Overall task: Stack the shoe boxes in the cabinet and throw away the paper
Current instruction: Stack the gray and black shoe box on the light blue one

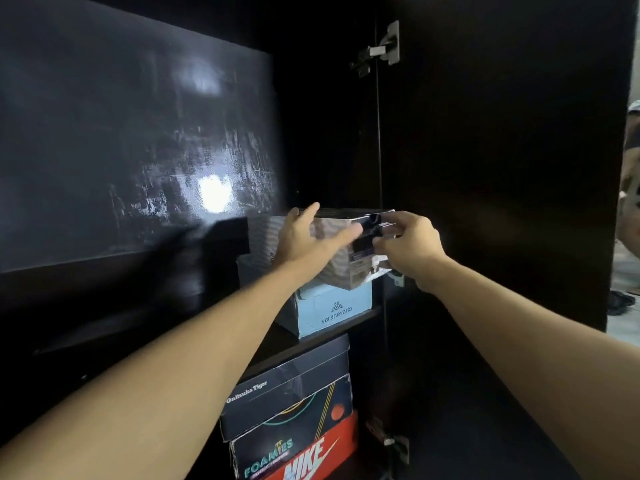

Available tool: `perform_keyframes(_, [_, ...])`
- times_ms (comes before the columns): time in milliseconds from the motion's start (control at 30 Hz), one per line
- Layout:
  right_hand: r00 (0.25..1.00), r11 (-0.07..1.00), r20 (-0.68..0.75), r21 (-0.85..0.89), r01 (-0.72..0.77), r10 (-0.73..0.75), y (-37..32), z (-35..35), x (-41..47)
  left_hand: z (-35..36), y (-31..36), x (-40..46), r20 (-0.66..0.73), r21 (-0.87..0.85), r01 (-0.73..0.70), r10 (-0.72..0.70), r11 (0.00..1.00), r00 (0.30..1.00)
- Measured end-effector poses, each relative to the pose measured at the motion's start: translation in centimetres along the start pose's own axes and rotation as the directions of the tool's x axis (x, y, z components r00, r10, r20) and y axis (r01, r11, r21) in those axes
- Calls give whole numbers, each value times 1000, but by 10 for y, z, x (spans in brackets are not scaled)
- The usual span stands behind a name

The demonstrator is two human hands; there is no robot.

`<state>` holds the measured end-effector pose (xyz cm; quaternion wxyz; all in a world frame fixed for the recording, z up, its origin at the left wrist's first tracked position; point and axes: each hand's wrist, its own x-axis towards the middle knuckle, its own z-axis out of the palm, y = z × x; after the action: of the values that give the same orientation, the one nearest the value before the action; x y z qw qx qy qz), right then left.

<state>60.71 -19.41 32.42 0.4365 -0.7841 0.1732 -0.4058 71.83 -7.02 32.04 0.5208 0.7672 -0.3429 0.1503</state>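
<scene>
1. Both arms are reaching into a dark cabinet (pixel 485 168), toward a grey patterned shoe box (pixel 337 258) that is sitting on top of a pale blue box (pixel 332 311) printed "veranevada", on the upper shelf (pixel 277 344).
2. The left hand (pixel 304 237) is lying against the grey box's near left side, its grip spread, fingers straight, fingertips reaching up at the lid edge.
3. The right hand (pixel 410 240) is meeting the box's right end by the label, fingers curled; whether that grip is pinching the lid edge or only touching it, I cannot tell.
4. Below the shelf, three more boxes are standing in a stack: a dark Onitsuka Tiger box (pixel 287 389) uppermost, a Foamies box (pixel 277 448) under it, and a red Nike box (pixel 322 452) lowest.
5. A metal hinge (pixel 381 50) is showing on the open cabinet door, high on the right.
6. Glare is shining off the glossy panel (pixel 138 150) on the left.
</scene>
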Motion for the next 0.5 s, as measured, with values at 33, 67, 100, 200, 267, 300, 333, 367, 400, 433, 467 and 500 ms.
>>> perform_keyframes(33, [998,999,53,41,-26,24,4,2,5,1,-2,1,20,57,15,-17,998,1000])
perform_keyframes(67, [996,999,90,28,-21,18,7,4,9,1,-4,4,27,82,21,-23,996,999])
perform_keyframes(100, [994,999,107,-43,25,-20,10,7,12,1,-7,7,18,94,22,-23,995,1000])
perform_keyframes(200, [976,959,180,-232,166,-125,16,18,21,-4,-15,17,-14,116,28,-26,993,1000])
perform_keyframes(267, [957,938,273,-294,183,-101,20,23,29,-9,-21,22,-14,120,37,-36,992,999])
perform_keyframes(300, [945,921,315,-338,192,-81,22,26,32,-12,-25,24,-14,119,39,-37,992,999])
perform_keyframes(333, [934,902,352,-384,200,-57,23,29,33,-16,-28,25,-14,110,37,-36,993,999])
perform_keyframes(367, [925,883,378,-421,208,-37,25,32,34,-18,-31,27,-12,99,35,-34,994,999])
perform_keyframes(400, [919,873,393,-441,208,-20,27,36,33,-20,-35,28,-13,93,31,-30,995,999])
perform_keyframes(433, [915,867,403,-455,205,-5,29,39,33,-21,-37,29,-14,93,27,-26,995,1000])
perform_keyframes(467, [913,865,408,-459,202,4,31,42,32,-22,-39,30,-14,92,26,-24,995,1000])
perform_keyframes(500, [913,862,407,-466,199,10,33,45,33,-21,-39,31,-14,94,23,-21,995,1000])
